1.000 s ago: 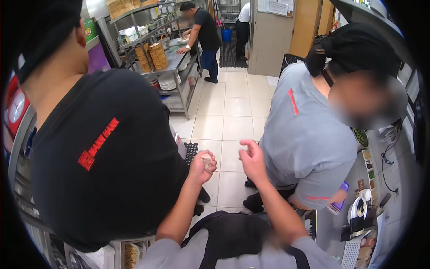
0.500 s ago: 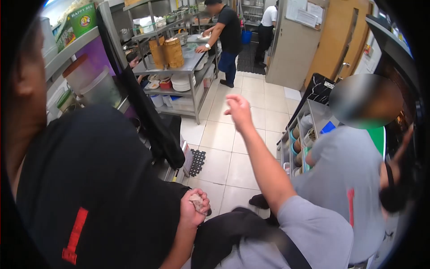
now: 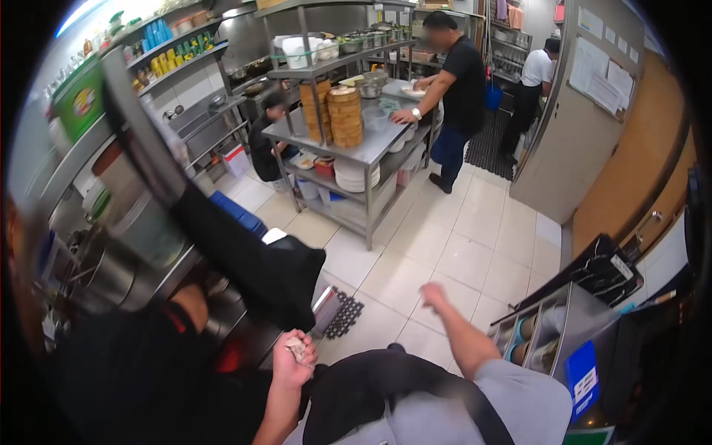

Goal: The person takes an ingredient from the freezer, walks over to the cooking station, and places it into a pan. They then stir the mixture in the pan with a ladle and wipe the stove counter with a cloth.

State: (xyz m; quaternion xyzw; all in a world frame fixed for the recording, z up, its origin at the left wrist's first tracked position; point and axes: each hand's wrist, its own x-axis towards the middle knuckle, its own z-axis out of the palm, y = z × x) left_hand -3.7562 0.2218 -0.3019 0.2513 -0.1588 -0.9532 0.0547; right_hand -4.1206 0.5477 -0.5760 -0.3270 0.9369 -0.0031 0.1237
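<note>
My left hand (image 3: 291,363) is closed around a crumpled, whitish wad (image 3: 297,348) that shows between the fingers, low in the view beside a black cloth (image 3: 278,285). Out in front, above the tiled floor, my right hand (image 3: 432,295) is smeared by motion at the end of a stretched arm. It touches nothing that I can see, and its fingers cannot be made out.
A steel worktable (image 3: 356,144) with bamboo steamers (image 3: 346,117) stands ahead, a person in black (image 3: 463,81) beside it. Another person crouches behind it. A person in black is close at my left. A steel cart (image 3: 578,315) stands at right.
The view has swung, showing more of the worktable and left shelves. My right hand has dropped lower. The person in grey at my right is out of view. My left hand still holds the wad.
</note>
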